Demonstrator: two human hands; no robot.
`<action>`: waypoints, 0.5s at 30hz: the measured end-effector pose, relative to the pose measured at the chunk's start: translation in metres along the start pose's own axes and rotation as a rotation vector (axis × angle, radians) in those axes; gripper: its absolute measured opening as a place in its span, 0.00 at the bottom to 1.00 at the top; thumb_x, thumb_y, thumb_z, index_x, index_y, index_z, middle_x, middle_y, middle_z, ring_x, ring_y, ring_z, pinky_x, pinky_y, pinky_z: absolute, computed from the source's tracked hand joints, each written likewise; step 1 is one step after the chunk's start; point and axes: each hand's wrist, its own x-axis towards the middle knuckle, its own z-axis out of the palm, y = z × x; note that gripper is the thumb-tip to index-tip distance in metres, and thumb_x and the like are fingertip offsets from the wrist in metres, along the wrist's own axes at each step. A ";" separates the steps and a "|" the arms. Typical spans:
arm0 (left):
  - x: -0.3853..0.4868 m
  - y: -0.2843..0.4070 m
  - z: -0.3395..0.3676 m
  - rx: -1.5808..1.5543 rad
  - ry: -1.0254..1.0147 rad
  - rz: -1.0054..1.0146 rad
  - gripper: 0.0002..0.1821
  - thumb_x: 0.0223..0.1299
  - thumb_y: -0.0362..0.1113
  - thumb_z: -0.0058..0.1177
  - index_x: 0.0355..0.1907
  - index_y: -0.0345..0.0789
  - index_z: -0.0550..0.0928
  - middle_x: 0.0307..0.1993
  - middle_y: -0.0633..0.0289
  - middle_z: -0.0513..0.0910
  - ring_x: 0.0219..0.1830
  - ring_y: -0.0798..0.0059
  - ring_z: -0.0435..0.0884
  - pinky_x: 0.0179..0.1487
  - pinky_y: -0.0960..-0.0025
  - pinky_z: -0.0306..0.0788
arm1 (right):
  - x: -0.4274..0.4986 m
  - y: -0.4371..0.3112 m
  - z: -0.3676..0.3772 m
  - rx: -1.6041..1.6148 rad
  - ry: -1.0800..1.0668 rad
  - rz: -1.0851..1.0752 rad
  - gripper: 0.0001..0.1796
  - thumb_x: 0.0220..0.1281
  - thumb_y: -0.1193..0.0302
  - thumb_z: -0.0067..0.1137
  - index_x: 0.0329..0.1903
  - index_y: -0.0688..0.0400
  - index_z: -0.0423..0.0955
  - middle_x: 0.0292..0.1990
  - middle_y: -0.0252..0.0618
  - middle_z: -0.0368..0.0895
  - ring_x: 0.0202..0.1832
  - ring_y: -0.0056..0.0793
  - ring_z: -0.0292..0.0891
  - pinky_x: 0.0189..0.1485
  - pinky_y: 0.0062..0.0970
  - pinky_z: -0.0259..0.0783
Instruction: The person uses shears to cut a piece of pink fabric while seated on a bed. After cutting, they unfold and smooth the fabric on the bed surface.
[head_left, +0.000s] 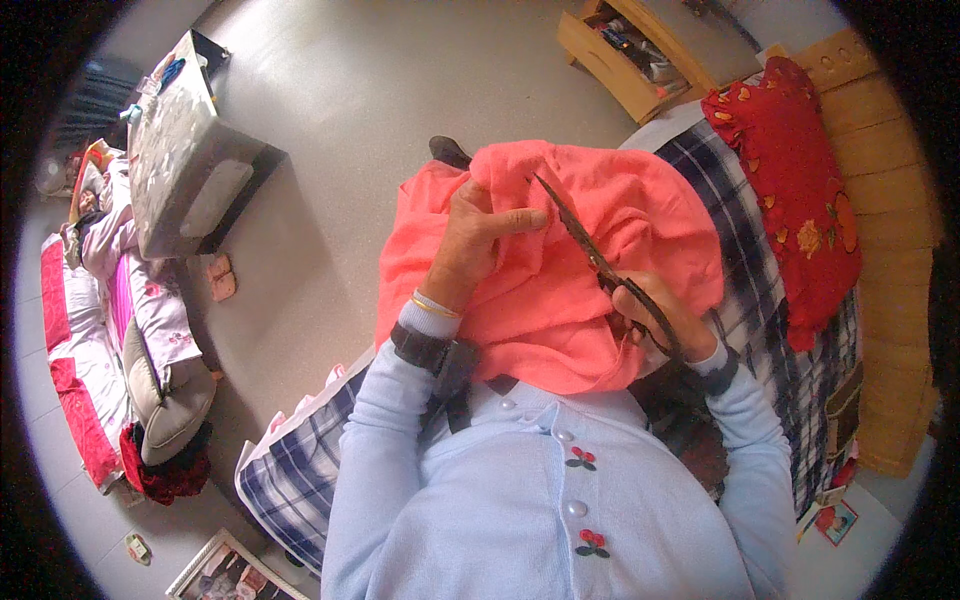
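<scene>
Coral-pink knitted fabric (660, 202) lies bunched across the person's lap. My left hand (480, 232) grips a fold of it near the far edge, thumb extended to the right and fingers partly hidden by the cloth. In my right hand (664, 307) is a pair of dark metal scissors (581, 232) with large black handles. Their blades point up and to the left over the fabric, the tips just beyond my left thumb and close to the cloth. The blades look nearly together; whether they touch the fabric I cannot tell.
The person sits on a bed with a blue-and-white plaid sheet (750, 225). A red embroidered pillow (810, 202) lies by the wooden headboard (885, 262). An open wooden drawer (607, 67) stands ahead on the right. A covered table (180, 172) and pink slippers (221, 277) are at left.
</scene>
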 end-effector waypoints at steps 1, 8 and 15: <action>0.000 -0.001 0.001 0.012 0.007 0.020 0.27 0.51 0.16 0.68 0.55 0.32 0.81 0.50 0.66 0.85 0.50 0.76 0.85 0.55 0.70 0.80 | 0.000 0.000 0.000 0.007 -0.007 0.003 0.38 0.65 0.29 0.53 0.28 0.54 0.71 0.23 0.23 0.68 0.21 0.12 0.63 0.22 0.19 0.59; -0.002 0.000 0.005 0.034 0.027 0.042 0.28 0.53 0.18 0.65 0.59 0.34 0.79 0.55 0.64 0.84 0.54 0.72 0.85 0.57 0.67 0.80 | -0.003 0.001 0.001 0.024 0.004 0.014 0.37 0.65 0.30 0.54 0.29 0.55 0.72 0.23 0.24 0.68 0.22 0.12 0.63 0.22 0.18 0.59; -0.004 0.009 0.009 -0.042 0.046 0.059 0.27 0.51 0.16 0.68 0.56 0.32 0.81 0.50 0.67 0.85 0.51 0.77 0.84 0.56 0.70 0.80 | -0.007 -0.007 0.002 0.029 -0.001 0.024 0.35 0.66 0.32 0.55 0.30 0.55 0.72 0.24 0.23 0.69 0.22 0.12 0.63 0.23 0.17 0.59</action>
